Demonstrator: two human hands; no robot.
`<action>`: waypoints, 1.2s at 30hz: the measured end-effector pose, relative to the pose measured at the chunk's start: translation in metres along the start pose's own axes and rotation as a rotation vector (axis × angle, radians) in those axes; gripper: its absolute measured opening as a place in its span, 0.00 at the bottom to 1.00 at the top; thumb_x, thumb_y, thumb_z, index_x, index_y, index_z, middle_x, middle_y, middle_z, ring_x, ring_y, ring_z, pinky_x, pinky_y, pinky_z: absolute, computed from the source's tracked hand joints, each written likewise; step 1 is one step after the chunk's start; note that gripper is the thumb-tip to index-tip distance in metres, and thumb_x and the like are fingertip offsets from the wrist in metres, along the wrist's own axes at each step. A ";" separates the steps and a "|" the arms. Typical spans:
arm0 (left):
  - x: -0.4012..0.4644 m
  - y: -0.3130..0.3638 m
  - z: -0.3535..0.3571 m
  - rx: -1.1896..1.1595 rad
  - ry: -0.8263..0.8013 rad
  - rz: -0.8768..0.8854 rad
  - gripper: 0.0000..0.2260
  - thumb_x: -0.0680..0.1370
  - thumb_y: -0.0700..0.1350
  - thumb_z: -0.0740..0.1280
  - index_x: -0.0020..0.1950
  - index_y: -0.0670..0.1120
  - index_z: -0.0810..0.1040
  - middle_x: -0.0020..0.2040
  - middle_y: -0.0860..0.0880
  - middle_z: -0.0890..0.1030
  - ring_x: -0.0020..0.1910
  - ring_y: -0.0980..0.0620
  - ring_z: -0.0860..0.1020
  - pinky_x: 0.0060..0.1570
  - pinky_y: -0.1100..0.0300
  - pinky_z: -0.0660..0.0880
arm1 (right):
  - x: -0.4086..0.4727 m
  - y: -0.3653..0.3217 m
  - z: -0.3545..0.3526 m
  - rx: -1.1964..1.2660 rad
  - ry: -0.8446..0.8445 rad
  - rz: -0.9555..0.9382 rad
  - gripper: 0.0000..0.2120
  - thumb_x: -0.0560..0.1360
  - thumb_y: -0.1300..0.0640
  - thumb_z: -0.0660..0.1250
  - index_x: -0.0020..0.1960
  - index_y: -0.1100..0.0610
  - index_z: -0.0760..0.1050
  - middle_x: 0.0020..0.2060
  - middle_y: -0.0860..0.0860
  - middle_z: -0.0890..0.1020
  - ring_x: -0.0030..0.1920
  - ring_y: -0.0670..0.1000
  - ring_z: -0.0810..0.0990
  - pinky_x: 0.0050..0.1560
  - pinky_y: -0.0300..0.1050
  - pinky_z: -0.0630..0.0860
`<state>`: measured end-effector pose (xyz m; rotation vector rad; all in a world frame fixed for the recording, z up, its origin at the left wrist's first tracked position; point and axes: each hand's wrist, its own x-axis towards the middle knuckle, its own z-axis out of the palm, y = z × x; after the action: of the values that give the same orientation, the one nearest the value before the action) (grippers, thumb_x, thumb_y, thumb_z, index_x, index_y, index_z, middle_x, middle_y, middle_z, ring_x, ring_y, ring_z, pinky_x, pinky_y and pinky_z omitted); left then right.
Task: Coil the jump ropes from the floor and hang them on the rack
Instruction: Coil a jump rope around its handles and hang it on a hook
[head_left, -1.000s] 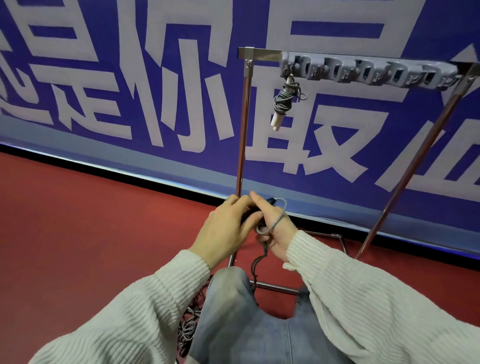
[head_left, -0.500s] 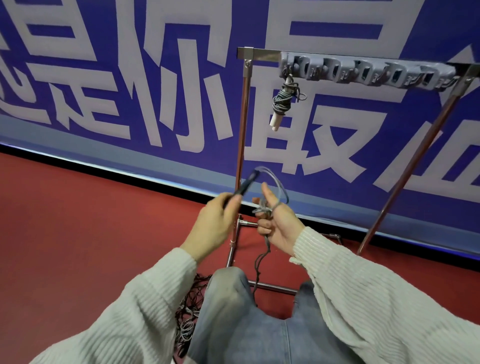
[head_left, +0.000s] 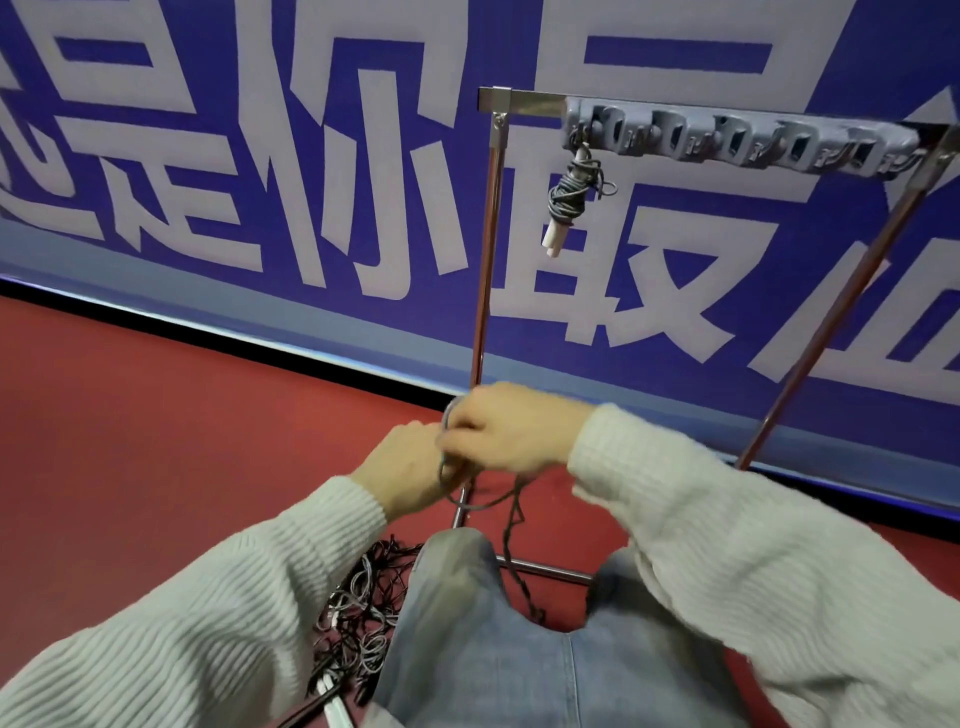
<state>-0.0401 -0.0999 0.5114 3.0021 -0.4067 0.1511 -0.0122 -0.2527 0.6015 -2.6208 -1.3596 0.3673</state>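
Both hands meet near the rack's (head_left: 485, 270) left post, right hand (head_left: 506, 431) and left hand (head_left: 402, 470) each with a closed grip on a grey jump rope (head_left: 478, 501), its tail dropping between the knees, tangled ropes (head_left: 363, 608) on the floor (head_left: 156, 441) at near left, one coiled rope (head_left: 569, 195) hanging from the far hook bar (head_left: 727, 137).

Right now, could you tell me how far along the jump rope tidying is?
One coiled rope already hangs at the left end of the rack. A second rope is being wound between the left hand and right hand. A tangled pile remains on the floor.
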 end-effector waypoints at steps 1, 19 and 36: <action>-0.004 0.003 0.005 0.026 0.046 0.088 0.29 0.78 0.67 0.48 0.64 0.50 0.76 0.54 0.43 0.83 0.48 0.36 0.82 0.41 0.47 0.76 | 0.002 0.007 -0.014 0.084 -0.011 0.021 0.15 0.83 0.48 0.61 0.43 0.54 0.80 0.43 0.49 0.82 0.43 0.51 0.79 0.46 0.44 0.75; -0.036 0.030 -0.001 -0.790 0.677 -0.020 0.13 0.85 0.51 0.58 0.68 0.54 0.76 0.52 0.67 0.80 0.50 0.67 0.78 0.49 0.69 0.73 | -0.011 0.068 0.033 1.712 0.047 0.474 0.17 0.77 0.45 0.66 0.36 0.55 0.72 0.25 0.48 0.67 0.17 0.42 0.60 0.17 0.32 0.52; -0.005 0.012 -0.020 -0.147 0.381 -0.446 0.14 0.86 0.57 0.51 0.59 0.49 0.69 0.52 0.46 0.82 0.46 0.32 0.80 0.40 0.49 0.67 | -0.029 -0.002 0.076 1.097 0.300 0.335 0.17 0.82 0.40 0.61 0.50 0.52 0.80 0.31 0.50 0.77 0.28 0.47 0.70 0.35 0.50 0.74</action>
<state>-0.0495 -0.1074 0.5315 2.7429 0.2737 0.6038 -0.0523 -0.2731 0.5332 -1.8198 -0.3844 0.5317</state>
